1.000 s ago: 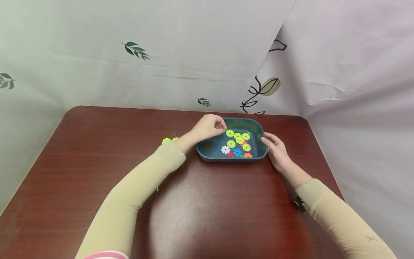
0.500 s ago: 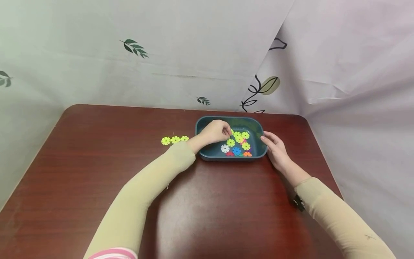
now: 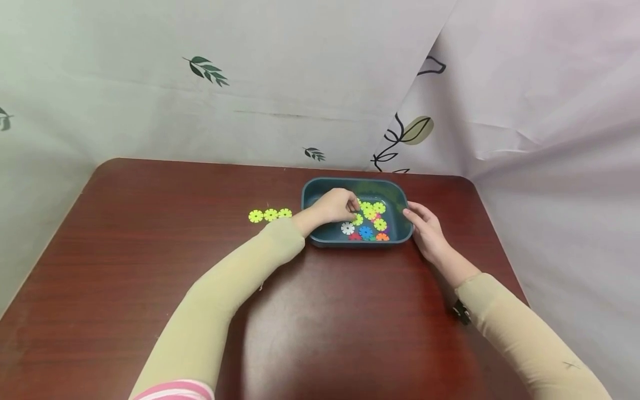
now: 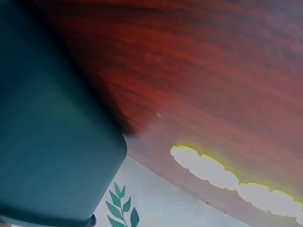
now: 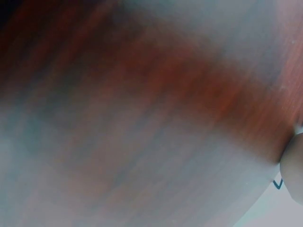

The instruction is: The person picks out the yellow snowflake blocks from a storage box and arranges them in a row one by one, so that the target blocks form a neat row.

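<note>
A dark blue-green plastic basin (image 3: pixel 320 240) holds several flower-shaped notched discs. Most are yellow (image 3: pixel 380 224); a white disc (image 3: pixel 347 228), a blue disc (image 3: pixel 365 232) and an orange disc (image 3: pixel 382 237) lie nearer the front wall. My left hand (image 3: pixel 332 205) reaches over the basin's left side, fingers bent and thumb apart, the thumb at a yellow disc (image 3: pixel 358 220). No disc shows between its fingertips. At the basin's right end my right hand (image 3: pixel 425 228) grips the rim, thumb on top. In the left wrist view the basin's outer wall (image 4: pixel 52 146) fills the left.
Three yellow discs (image 3: pixel 270 215) lie in a row on the brown wooden table (image 3: pixel 200 222), left of the basin. A patterned pale cloth (image 3: pixel 250 83) hangs behind the table's far edge. The right wrist view is mostly blurred tabletop (image 5: pixel 213 94).
My left hand has moved right and down into the basin, and its thumb and fingers have parted. The row of three discs has come into view. My right hand stays on the rim.
</note>
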A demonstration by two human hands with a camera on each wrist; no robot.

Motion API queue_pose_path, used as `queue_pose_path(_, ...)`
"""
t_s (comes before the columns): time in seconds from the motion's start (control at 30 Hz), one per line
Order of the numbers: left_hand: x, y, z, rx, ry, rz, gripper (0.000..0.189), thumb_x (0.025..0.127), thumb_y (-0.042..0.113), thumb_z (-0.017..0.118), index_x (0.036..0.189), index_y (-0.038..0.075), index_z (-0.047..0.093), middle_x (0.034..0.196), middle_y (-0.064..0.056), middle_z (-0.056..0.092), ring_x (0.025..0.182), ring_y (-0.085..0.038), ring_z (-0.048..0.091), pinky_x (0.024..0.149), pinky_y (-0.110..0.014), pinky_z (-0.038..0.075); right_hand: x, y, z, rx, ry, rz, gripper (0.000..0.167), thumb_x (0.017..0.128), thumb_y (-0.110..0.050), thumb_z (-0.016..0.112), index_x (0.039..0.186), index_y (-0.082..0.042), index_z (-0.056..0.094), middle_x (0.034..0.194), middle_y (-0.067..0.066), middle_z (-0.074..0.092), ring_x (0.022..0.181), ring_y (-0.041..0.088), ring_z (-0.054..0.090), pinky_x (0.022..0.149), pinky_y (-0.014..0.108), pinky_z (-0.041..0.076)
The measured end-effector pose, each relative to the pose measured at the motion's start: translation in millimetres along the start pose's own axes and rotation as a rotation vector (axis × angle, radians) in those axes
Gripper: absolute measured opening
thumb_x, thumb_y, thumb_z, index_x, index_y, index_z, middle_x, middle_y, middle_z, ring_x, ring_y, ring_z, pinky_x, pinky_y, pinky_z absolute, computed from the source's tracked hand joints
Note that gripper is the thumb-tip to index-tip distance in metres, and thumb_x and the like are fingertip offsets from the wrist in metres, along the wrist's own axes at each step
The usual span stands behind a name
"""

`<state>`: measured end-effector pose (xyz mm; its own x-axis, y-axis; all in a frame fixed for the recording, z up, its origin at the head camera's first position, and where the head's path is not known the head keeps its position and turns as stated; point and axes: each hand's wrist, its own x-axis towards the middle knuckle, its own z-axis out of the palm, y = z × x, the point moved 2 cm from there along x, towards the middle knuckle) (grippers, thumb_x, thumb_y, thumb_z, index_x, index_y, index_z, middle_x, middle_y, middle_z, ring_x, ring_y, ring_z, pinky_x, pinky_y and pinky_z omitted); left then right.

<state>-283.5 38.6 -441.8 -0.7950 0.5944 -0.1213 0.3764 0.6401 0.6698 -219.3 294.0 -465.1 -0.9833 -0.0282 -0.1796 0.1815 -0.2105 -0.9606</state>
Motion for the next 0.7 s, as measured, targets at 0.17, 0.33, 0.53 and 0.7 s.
queue_pose_path(0.17, -0.3, 1.4, 1.8, 0.033, -0.026, 0.010, 0.024, 0.095, 0.015, 0.081, 0.117, 0.006, 0.078, 0.115, -0.010, 0.077, 0.107, -0.022, 0.070, 0.097, -0.033, 0.058, 0.5, 0.6, 0.3, -0.013, -0.001, 0.007, 0.016, 0.107, -0.008, 0.060, 0.112, -0.019, 0.072, 0.105, -0.008, 0.074, 0.092, 0.003, 0.072, 0.083, 0.016, 0.060)
queue_pose_path(0.33, 0.1, 3.5, 4.9, 0.081, -0.044, 0.028, 0.027, 0.093, 0.014, 0.083, 0.119, 0.006, 0.078, 0.116, -0.009, 0.075, 0.108, -0.021, 0.068, 0.098, -0.033, 0.057, -0.5, 1.1, 0.0, -0.030, -0.002, 0.006, 0.016, 0.108, -0.009, 0.060, 0.112, -0.019, 0.071, 0.106, -0.008, 0.074, 0.093, 0.003, 0.071, 0.083, 0.016, 0.060)
queue_pose_path(0.53, 0.4, 4.7, 6.6, 0.148, -0.043, 0.040, 0.027, 0.094, 0.016, 0.083, 0.119, 0.007, 0.077, 0.117, -0.009, 0.073, 0.107, -0.022, 0.065, 0.098, -0.035, 0.056, -0.4, 0.1, 0.6, -0.048, -0.004, -0.006, 0.016, 0.108, -0.009, 0.060, 0.113, -0.020, 0.071, 0.107, -0.008, 0.074, 0.094, 0.002, 0.071, 0.084, 0.015, 0.060)
queue_pose_path(0.7, -0.4, 6.8, 5.2, 0.151, -0.033, 0.034, 0.021, 0.093, 0.016, 0.083, 0.113, 0.008, 0.077, 0.111, -0.008, 0.073, 0.103, -0.021, 0.065, 0.095, -0.035, 0.056, -0.5, -0.3, 0.5, -0.035, -0.006, -0.005, 0.016, 0.108, -0.009, 0.060, 0.114, -0.018, 0.071, 0.107, -0.008, 0.074, 0.095, 0.002, 0.071, 0.084, 0.016, 0.060)
